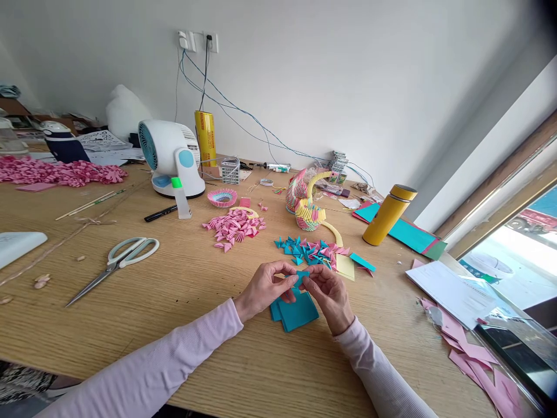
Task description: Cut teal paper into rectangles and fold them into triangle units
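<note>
Between my two hands is a small piece of blue paper, pinched at both sides. My left hand grips its left side with thumb and fingers, and my right hand its right side. Just below them on the table lies a stack of blue paper rectangles, partly covered by the left fingers. Beyond my hands is a pile of folded blue and pink paper triangles. Farther left sits a heap of folded pink paper pieces.
White-handled scissors lie at the left. A fan, a glue bottle, paper swan-like figures and a yellow flask stand farther back. Pink paper strips and a dark phone-like object lie along the right edge.
</note>
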The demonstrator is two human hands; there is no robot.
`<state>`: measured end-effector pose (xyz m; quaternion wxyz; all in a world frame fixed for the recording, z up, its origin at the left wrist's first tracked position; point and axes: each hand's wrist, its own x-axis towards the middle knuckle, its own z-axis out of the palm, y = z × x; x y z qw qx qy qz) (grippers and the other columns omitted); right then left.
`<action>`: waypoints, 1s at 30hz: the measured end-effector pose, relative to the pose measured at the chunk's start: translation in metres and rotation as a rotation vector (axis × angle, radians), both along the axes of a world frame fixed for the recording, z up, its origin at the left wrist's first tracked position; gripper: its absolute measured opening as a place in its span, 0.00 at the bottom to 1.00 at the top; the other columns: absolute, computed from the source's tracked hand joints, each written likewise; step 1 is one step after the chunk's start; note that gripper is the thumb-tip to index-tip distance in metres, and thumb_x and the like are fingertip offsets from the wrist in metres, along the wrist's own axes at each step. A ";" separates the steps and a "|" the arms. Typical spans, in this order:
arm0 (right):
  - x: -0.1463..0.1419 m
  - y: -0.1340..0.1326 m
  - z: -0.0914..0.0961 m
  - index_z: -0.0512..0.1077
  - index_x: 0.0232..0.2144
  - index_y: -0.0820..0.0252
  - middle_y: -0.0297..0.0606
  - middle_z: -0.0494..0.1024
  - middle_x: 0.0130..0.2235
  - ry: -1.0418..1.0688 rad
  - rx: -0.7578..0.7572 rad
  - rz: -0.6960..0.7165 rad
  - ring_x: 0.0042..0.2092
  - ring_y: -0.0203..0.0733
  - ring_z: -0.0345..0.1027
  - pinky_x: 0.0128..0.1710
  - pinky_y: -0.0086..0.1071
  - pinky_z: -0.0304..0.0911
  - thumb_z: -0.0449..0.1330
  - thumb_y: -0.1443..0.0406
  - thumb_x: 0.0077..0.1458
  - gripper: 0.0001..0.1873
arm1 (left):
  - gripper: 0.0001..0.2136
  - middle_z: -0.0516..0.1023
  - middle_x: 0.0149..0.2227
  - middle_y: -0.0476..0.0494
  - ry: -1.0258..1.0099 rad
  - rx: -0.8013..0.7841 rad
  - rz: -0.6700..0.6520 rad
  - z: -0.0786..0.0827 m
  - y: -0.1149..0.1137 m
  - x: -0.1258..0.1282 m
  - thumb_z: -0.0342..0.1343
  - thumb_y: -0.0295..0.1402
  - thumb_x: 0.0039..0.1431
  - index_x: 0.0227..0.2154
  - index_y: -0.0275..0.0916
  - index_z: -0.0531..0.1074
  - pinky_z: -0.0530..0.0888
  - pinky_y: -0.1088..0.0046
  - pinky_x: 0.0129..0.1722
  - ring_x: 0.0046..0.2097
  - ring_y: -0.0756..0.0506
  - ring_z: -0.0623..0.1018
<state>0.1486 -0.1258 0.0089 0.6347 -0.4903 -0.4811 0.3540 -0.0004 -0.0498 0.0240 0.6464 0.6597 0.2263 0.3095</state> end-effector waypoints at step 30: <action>-0.002 -0.001 0.002 0.67 0.40 0.56 0.31 0.73 0.28 0.028 0.019 0.003 0.29 0.37 0.70 0.28 0.30 0.66 0.66 0.59 0.47 0.18 | 0.17 0.75 0.33 0.45 0.016 -0.034 -0.119 -0.004 0.001 0.000 0.55 0.46 0.56 0.35 0.34 0.68 0.75 0.76 0.23 0.25 0.51 0.77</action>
